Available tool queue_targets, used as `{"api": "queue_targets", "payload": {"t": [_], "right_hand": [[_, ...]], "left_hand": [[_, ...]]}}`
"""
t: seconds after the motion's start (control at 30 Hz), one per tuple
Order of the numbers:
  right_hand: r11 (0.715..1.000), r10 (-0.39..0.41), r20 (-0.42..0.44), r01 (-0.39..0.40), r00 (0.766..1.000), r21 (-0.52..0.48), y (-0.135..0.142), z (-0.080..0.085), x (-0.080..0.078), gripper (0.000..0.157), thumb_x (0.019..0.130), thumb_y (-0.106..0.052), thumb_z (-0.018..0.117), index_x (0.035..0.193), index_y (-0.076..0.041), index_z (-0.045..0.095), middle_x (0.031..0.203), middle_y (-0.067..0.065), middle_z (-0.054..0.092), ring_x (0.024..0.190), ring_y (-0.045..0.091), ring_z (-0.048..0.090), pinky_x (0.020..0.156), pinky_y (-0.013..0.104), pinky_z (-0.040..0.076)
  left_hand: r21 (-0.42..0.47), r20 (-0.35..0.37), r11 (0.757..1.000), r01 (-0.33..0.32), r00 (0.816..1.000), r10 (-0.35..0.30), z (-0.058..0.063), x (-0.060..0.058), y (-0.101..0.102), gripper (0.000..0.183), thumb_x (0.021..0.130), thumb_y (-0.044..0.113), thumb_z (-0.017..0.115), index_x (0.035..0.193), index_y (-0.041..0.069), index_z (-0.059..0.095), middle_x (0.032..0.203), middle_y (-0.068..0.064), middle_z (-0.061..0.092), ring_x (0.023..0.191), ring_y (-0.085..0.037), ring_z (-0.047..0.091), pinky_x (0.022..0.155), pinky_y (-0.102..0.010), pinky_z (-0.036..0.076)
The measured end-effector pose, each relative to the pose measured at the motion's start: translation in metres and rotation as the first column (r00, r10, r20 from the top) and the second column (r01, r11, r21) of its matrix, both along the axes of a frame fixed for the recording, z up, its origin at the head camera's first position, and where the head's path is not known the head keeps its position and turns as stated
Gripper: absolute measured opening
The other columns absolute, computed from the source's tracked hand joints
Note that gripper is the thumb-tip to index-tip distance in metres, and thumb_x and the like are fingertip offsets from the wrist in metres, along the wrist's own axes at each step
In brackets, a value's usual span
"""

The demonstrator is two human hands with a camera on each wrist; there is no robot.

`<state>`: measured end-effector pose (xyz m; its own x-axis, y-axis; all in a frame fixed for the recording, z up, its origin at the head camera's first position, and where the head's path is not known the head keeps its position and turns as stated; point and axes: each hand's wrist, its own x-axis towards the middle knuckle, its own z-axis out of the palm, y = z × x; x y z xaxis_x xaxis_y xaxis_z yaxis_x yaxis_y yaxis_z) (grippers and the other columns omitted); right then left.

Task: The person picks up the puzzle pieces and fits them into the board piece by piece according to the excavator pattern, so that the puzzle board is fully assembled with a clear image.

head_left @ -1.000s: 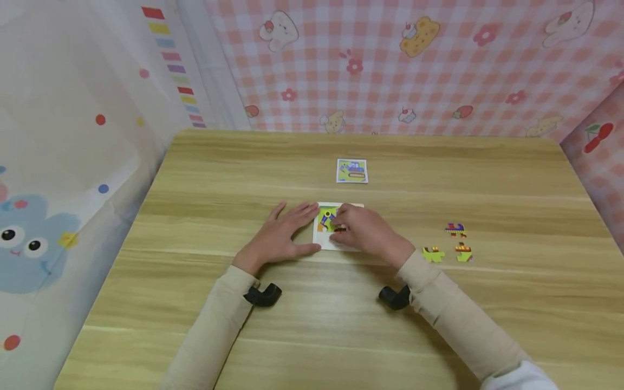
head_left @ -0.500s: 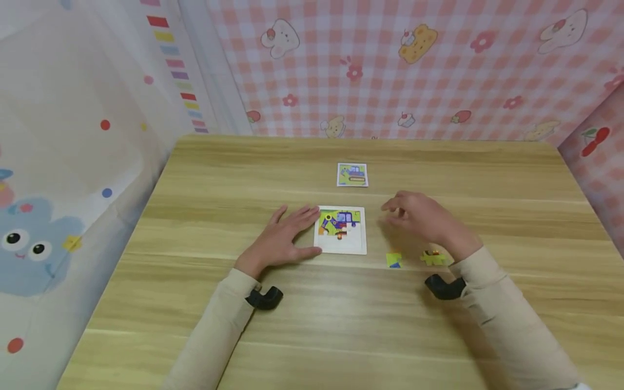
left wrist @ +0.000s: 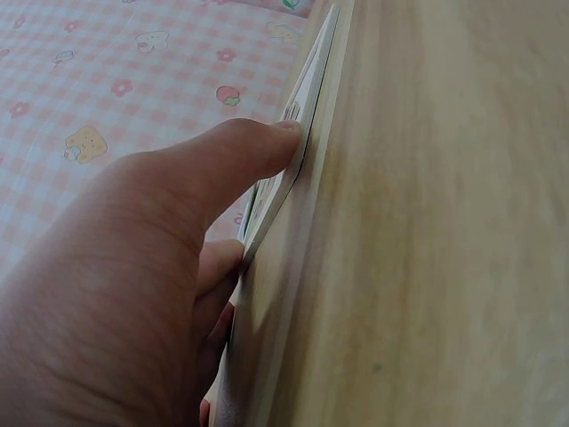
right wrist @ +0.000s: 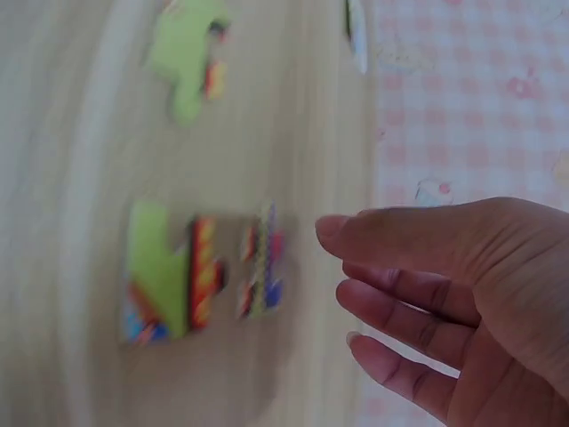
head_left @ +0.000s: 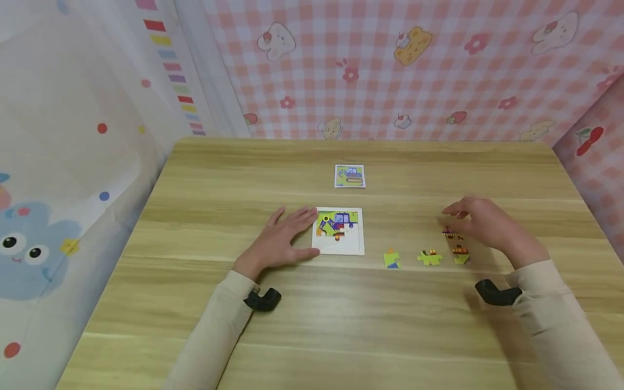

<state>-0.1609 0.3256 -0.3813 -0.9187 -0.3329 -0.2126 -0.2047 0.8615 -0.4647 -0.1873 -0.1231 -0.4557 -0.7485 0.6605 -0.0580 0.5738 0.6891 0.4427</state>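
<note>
A white-framed jigsaw board [head_left: 336, 248] lies on the table, its upper part filled with pieces picturing an excavator and its lower right bare white. My left hand [head_left: 280, 238] steadies its left edge, fingers extended; in the left wrist view the thumb [left wrist: 258, 147] presses on the frame. Off to the right, my right hand [head_left: 492, 227] hovers beside a purple-and-red jigsaw piece [head_left: 452, 234], thumb and fingers apart. The right wrist view shows that piece [right wrist: 261, 262] in front of the fingertips, with nothing held.
Three more jigsaw pieces lie near it: a green one with a blue corner [head_left: 391, 259], a green one with tabs [head_left: 429, 258] and a green-and-orange one [head_left: 460, 254]. A small excavator picture card [head_left: 350, 176] lies behind the board. Checked cloth [head_left: 370, 81] hangs beyond the wooden table [head_left: 312, 325].
My right hand has left the board and travelled right to above the loose pieces. More of the board's picture shows where that hand was. The left hand stays put.
</note>
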Motion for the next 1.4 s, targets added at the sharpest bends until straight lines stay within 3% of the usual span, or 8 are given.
{"api": "queue_targets", "payload": {"t": [0.27,0.47,0.73,0.87,1.17,1.27,1.4], "right_hand": [[0.993,-0.081,0.056,0.085,0.995,-0.087,0.013,-0.019,0.004,0.042,0.089,-0.015,0.082,0.121,0.009,0.070,0.119,0.026,0.070,0.110,0.043,0.066,0.093,0.056,0.054],[0.993,-0.064,0.011,0.065,0.998,-0.101,0.019,-0.027,0.005,0.042,0.087,-0.017,0.085,0.119,0.007,0.072,0.114,0.020,0.072,0.102,0.036,0.069,0.086,0.045,0.055],[0.992,-0.041,-0.073,0.032,0.996,-0.119,0.023,-0.031,0.008,0.033,0.084,-0.012,0.086,0.112,0.004,0.077,0.107,0.015,0.071,0.094,0.032,0.071,0.077,0.028,0.055],[0.993,-0.036,-0.106,0.023,0.994,-0.119,0.024,-0.032,0.009,0.030,0.083,-0.011,0.087,0.109,0.002,0.078,0.105,0.013,0.071,0.090,0.028,0.070,0.075,0.026,0.054],[0.980,-0.115,-0.035,0.107,0.993,-0.170,0.021,-0.033,0.009,0.023,0.084,-0.007,0.085,0.103,-0.004,0.072,0.088,0.004,0.067,0.079,0.014,0.059,0.070,0.025,0.047],[0.977,-0.122,-0.019,0.117,0.992,-0.177,0.020,-0.033,0.008,0.021,0.087,-0.006,0.082,0.103,-0.007,0.069,0.093,0.006,0.070,0.083,0.017,0.060,0.071,0.026,0.049],[0.978,-0.121,-0.065,0.108,0.990,-0.180,0.015,-0.030,0.006,0.015,0.091,-0.010,0.080,0.106,-0.007,0.076,0.100,0.009,0.074,0.086,0.017,0.063,0.072,0.023,0.050]], "left_hand": [[0.002,-0.004,1.000,-0.014,1.000,0.014,-0.002,0.000,-0.003,0.092,0.092,0.066,0.061,0.164,0.020,0.029,0.170,0.005,0.023,0.158,-0.018,0.017,0.127,-0.050,-0.006],[-0.001,0.003,1.000,-0.015,1.000,0.015,-0.001,0.001,-0.003,0.091,0.092,0.067,0.060,0.164,0.020,0.029,0.170,0.005,0.022,0.158,-0.018,0.017,0.127,-0.050,-0.005],[-0.011,-0.002,1.000,-0.011,1.000,0.011,0.000,0.000,-0.001,0.091,0.092,0.068,0.059,0.165,0.021,0.028,0.170,0.006,0.021,0.158,-0.016,0.015,0.127,-0.050,-0.005],[-0.017,0.001,1.000,-0.009,1.000,0.009,0.000,-0.001,0.000,0.091,0.093,0.068,0.059,0.165,0.022,0.027,0.170,0.007,0.021,0.158,-0.016,0.015,0.127,-0.049,-0.006],[-0.023,-0.005,1.000,-0.009,1.000,0.009,-0.002,-0.001,0.000,0.092,0.093,0.068,0.059,0.165,0.022,0.027,0.170,0.007,0.021,0.158,-0.016,0.015,0.127,-0.049,-0.007],[-0.022,-0.009,1.000,-0.007,1.000,0.007,-0.003,0.000,0.000,0.092,0.092,0.068,0.059,0.165,0.021,0.027,0.170,0.007,0.021,0.158,-0.016,0.015,0.127,-0.049,-0.006],[-0.017,-0.005,1.000,-0.007,1.000,0.007,-0.002,0.000,0.000,0.091,0.093,0.067,0.059,0.165,0.021,0.028,0.170,0.006,0.022,0.158,-0.016,0.016,0.127,-0.049,-0.006]]}}
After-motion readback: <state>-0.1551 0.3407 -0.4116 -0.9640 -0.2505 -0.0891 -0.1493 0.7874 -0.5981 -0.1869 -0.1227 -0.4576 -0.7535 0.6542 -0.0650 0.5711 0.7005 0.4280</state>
